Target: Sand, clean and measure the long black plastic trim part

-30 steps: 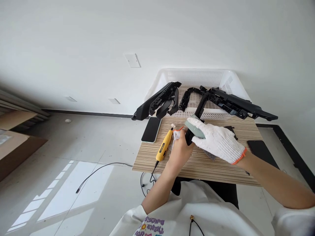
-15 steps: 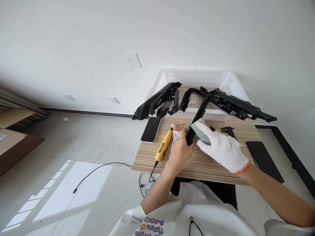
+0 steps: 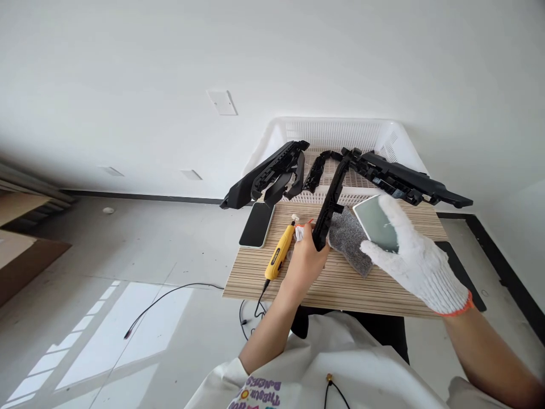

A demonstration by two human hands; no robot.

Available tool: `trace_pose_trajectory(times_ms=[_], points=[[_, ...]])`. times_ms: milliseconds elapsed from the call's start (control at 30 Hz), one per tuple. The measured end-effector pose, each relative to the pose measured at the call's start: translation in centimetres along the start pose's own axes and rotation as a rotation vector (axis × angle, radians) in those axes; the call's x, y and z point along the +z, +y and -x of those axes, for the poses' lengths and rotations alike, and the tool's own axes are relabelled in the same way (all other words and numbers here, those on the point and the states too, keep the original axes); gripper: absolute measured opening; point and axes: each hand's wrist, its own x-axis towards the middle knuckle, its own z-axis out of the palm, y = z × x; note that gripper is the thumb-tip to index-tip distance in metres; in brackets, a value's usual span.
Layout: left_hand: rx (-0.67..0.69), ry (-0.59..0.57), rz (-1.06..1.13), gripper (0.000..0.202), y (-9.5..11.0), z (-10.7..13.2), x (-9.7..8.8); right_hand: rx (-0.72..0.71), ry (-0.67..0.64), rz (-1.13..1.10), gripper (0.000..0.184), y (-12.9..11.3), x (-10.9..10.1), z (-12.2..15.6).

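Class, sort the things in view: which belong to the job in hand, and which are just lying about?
Likely the job:
bar, in the left hand
green pad, in the gloved right hand
perhaps the yellow tool, on the table

Apparently lying about:
pale-edged phone
cable, on the floor

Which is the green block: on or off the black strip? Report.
Off: the right hand holds the green block apart, gray pad showing between.

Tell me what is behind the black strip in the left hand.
Behind the black strip, the white basket and striped tabletop show on either side, with a gray pad to its right. Whatever the strip and the left hand directly cover cannot be seen.
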Motion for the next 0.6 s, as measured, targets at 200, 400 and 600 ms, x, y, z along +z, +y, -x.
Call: trace_pose_trajectory(times_ms=[200, 400, 600], points=[[-0.008, -0.036, -0.015, 0.04, 0.5, 0.2, 0.0, 0.04, 0.082, -0.305, 0.088, -2.0, 1.9, -0.4], [0.043, -0.074, 0.095, 0.037, -0.1, -0.3, -0.1, 0.045, 0.038, -0.459, 0.049, -2.4, 6.8, -0.3], [0.09, -0.075, 0.146, 0.043, -0.7, -0.6, 0.7, -0.058, 0.089, -0.198, 0.048, -2.4, 9.2, 0.7]])
